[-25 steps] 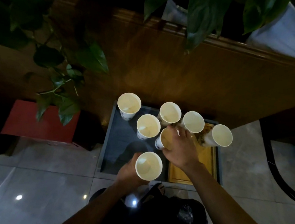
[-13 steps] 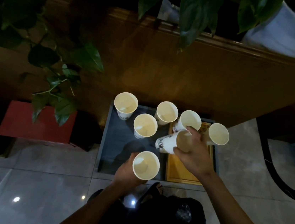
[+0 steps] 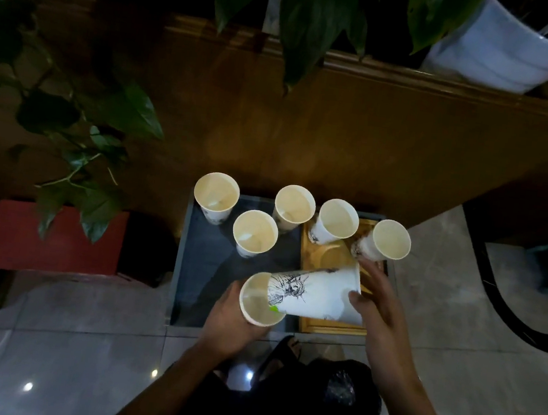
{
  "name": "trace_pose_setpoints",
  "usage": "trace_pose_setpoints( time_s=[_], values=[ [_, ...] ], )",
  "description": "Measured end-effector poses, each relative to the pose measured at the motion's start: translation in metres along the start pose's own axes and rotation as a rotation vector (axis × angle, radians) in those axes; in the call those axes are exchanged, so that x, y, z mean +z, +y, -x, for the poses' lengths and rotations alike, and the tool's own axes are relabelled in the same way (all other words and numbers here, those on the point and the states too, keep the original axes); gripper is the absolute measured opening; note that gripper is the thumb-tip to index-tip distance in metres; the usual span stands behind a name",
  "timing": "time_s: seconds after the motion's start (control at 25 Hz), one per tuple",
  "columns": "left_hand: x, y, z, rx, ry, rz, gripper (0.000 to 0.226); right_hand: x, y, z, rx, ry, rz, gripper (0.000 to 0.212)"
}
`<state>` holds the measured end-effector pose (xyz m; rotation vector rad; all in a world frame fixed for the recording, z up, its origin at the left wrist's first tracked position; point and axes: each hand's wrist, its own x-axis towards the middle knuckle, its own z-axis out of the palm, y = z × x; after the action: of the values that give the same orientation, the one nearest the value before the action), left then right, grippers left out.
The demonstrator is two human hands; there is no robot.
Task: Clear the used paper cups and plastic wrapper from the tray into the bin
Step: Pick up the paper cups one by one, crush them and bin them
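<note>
My left hand (image 3: 230, 315) grips an upright white paper cup (image 3: 255, 303) above the near edge of the dark tray (image 3: 203, 267). In my right hand (image 3: 375, 309) lies a second printed paper cup (image 3: 316, 297), tipped sideways with its base poking into the mouth of the left cup. Several more paper cups stand on the tray: one at the back left (image 3: 216, 196), one in the middle (image 3: 255, 233), two at the back (image 3: 294, 206) (image 3: 337, 220) and one leaning at the right (image 3: 386, 243). I see no plastic wrapper on the tray.
A bin with a black bag (image 3: 342, 398) stands on the tiled floor just below my hands. A wooden tea tray (image 3: 325, 258) lies in the dark tray's right half. A wooden cabinet (image 3: 343, 140), leafy plants (image 3: 78, 135) and a red box (image 3: 54, 242) surround the spot.
My right hand lifted a cup off the tray, tipped it sideways and carried it toward me and left, so its base now enters the cup in my left hand.
</note>
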<state>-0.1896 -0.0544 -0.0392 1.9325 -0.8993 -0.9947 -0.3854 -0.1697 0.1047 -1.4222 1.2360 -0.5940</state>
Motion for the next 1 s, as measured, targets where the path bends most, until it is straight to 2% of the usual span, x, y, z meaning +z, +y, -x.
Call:
trace_pose_setpoints(
  time_s=[0.44,0.64,0.8,1.0],
  values=[
    [-0.037,0.042,0.029,0.278,0.024,-0.169,0.104,-0.002,-0.01,0.024,-0.065,0.037,0.004,0.057],
    [-0.042,0.061,0.038,0.35,0.03,-0.193,0.105,0.007,-0.019,0.03,-0.102,0.032,0.012,0.051],
    [-0.044,0.068,0.042,0.331,0.027,-0.212,0.106,0.005,-0.025,0.034,-0.138,-0.031,0.055,0.058],
    [-0.046,0.07,0.044,0.335,0.009,-0.255,0.105,0.002,-0.032,0.035,-0.169,-0.197,0.136,0.072]
  ],
)
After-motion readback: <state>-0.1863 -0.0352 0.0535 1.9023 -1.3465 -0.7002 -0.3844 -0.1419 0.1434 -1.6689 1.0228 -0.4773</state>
